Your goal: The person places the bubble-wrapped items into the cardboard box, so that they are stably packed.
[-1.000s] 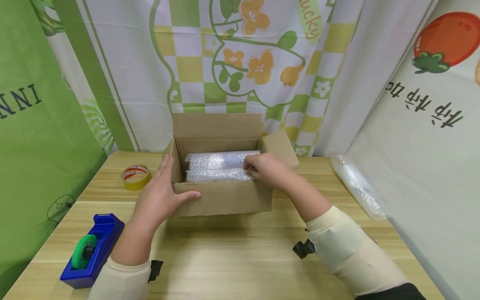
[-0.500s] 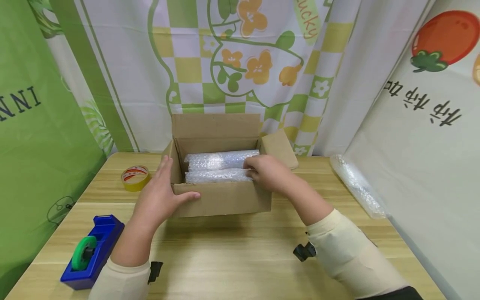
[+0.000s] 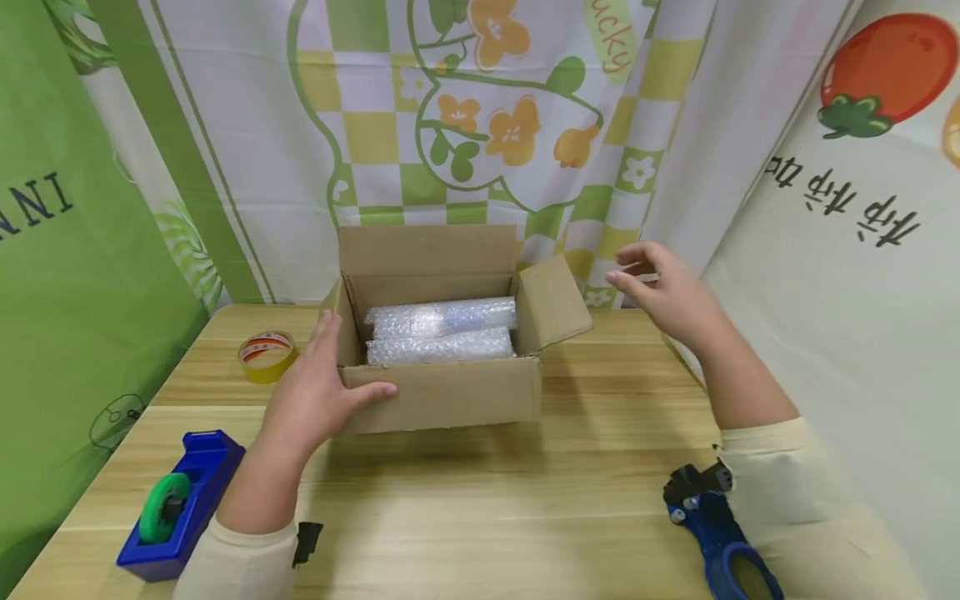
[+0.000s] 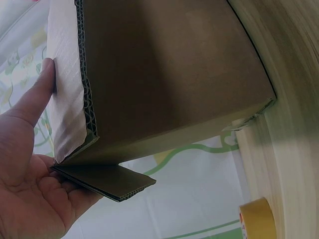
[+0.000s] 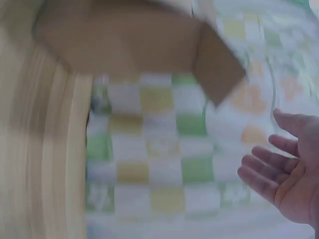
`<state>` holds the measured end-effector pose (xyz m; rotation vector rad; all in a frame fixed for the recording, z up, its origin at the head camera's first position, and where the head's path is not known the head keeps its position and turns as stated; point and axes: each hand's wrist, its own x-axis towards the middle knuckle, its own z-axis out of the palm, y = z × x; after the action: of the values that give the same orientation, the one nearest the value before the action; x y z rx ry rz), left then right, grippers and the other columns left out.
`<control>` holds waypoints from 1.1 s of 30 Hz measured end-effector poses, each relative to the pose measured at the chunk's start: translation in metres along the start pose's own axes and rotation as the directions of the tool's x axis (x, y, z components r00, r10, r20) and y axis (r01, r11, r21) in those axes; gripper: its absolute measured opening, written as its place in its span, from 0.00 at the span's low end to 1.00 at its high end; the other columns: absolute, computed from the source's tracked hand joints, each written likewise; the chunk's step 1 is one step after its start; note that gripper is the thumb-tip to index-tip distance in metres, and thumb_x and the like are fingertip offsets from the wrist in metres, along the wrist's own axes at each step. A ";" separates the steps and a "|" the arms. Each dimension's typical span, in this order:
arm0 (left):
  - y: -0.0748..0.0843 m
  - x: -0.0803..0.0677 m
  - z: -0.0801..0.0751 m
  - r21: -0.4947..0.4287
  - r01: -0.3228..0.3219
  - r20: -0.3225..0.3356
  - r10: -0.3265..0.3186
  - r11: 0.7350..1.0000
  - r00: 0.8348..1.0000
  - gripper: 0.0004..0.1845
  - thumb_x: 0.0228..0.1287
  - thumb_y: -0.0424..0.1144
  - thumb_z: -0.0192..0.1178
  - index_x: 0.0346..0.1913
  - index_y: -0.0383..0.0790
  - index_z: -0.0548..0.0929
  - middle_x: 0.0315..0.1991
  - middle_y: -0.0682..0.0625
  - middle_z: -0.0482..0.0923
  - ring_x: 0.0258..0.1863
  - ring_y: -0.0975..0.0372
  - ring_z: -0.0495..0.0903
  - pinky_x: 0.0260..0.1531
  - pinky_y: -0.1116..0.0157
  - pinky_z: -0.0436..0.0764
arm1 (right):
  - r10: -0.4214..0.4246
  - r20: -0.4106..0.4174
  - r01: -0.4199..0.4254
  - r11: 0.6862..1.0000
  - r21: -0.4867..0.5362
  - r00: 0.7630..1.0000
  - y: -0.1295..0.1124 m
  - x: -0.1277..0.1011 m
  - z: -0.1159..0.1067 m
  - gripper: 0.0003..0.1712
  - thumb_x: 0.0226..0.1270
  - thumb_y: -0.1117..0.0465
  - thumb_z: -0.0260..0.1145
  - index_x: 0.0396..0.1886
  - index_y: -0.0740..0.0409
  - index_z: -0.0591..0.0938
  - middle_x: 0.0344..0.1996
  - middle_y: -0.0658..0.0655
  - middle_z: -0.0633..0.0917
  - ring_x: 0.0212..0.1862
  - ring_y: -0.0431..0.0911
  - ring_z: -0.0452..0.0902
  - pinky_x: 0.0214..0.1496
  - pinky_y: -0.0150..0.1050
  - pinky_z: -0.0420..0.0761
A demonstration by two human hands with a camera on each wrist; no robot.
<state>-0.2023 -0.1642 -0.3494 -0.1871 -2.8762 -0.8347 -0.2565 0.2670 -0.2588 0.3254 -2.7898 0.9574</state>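
Note:
An open cardboard box [image 3: 442, 398] stands in the middle of the table, with two bubble-wrapped packages inside, a rear package [image 3: 450, 317] and a front package [image 3: 442, 346]. My left hand [image 3: 311, 392] holds the box at its front left corner, thumb along the front and fingers on the side. In the left wrist view, that thumb lies against one flap [image 4: 67, 99] and the fingers are behind another flap [image 4: 109, 180]. My right hand [image 3: 671, 292] is in the air to the right of the box, holding nothing. Its fingers are loosely spread in the right wrist view.
A yellow tape roll [image 3: 267, 357] lies left of the box. Nearer stands a blue tape dispenser [image 3: 183, 508] with a green roll. A blue tool with a looped handle [image 3: 720, 533] lies by the right sleeve. Printed curtains [image 3: 495, 108] hang behind the table.
My right hand has let go of the packages and moved out of the box, up and right. The right forearm now covers where a bubble-wrap roll lay. My left hand stays on the box.

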 end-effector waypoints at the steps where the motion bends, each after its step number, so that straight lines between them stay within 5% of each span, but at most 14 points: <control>1: 0.000 0.000 0.000 0.000 0.000 -0.003 0.000 1.000 1.000 0.70 0.44 0.75 0.65 0.79 0.38 0.40 0.80 0.43 0.36 0.74 0.38 0.52 0.65 0.37 0.63 | 0.036 -0.001 -0.036 0.999 -0.021 0.999 0.009 -0.001 -0.007 0.42 0.69 0.32 0.54 0.69 0.58 0.67 0.63 0.62 0.74 0.64 0.60 0.71 0.60 0.60 0.74; 12: -0.003 0.001 0.000 0.005 0.004 -0.001 -0.004 1.000 1.000 0.70 0.45 0.73 0.67 0.79 0.38 0.40 0.80 0.42 0.36 0.75 0.38 0.51 0.64 0.37 0.63 | 0.295 0.034 -0.273 0.916 -0.295 0.955 0.128 -0.017 -0.040 0.53 0.70 0.30 0.47 0.72 0.73 0.56 0.64 0.79 0.66 0.62 0.74 0.64 0.59 0.69 0.66; 18: -0.002 0.001 0.001 0.006 0.001 0.002 -0.001 1.000 1.000 0.70 0.45 0.73 0.66 0.79 0.38 0.40 0.80 0.42 0.36 0.75 0.38 0.51 0.64 0.37 0.63 | 0.428 0.142 -0.346 0.853 -0.392 0.893 0.179 -0.036 -0.040 0.62 0.68 0.26 0.46 0.72 0.81 0.48 0.64 0.85 0.60 0.62 0.80 0.57 0.61 0.72 0.63; 23: -0.001 0.001 0.001 0.004 0.002 0.011 -0.002 1.000 1.000 0.70 0.45 0.73 0.66 0.79 0.39 0.39 0.80 0.43 0.35 0.75 0.39 0.50 0.65 0.37 0.62 | 0.501 0.246 -0.377 0.827 -0.417 0.829 0.205 -0.051 -0.035 0.68 0.65 0.25 0.49 0.71 0.85 0.43 0.64 0.89 0.53 0.63 0.83 0.52 0.62 0.74 0.60; 33: 0.001 0.001 0.000 0.000 0.005 0.012 -0.005 1.000 1.000 0.69 0.46 0.72 0.66 0.79 0.40 0.39 0.80 0.44 0.34 0.75 0.39 0.50 0.65 0.37 0.62 | 0.549 0.349 -0.428 0.825 -0.369 0.759 0.232 -0.059 -0.033 0.64 0.67 0.35 0.58 0.66 0.91 0.42 0.64 0.90 0.47 0.65 0.83 0.45 0.67 0.72 0.52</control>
<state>-0.2033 -0.1635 -0.3490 -0.1853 -2.8887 -0.8372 -0.2574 0.4749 -0.3824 -0.3041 -3.4788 0.6174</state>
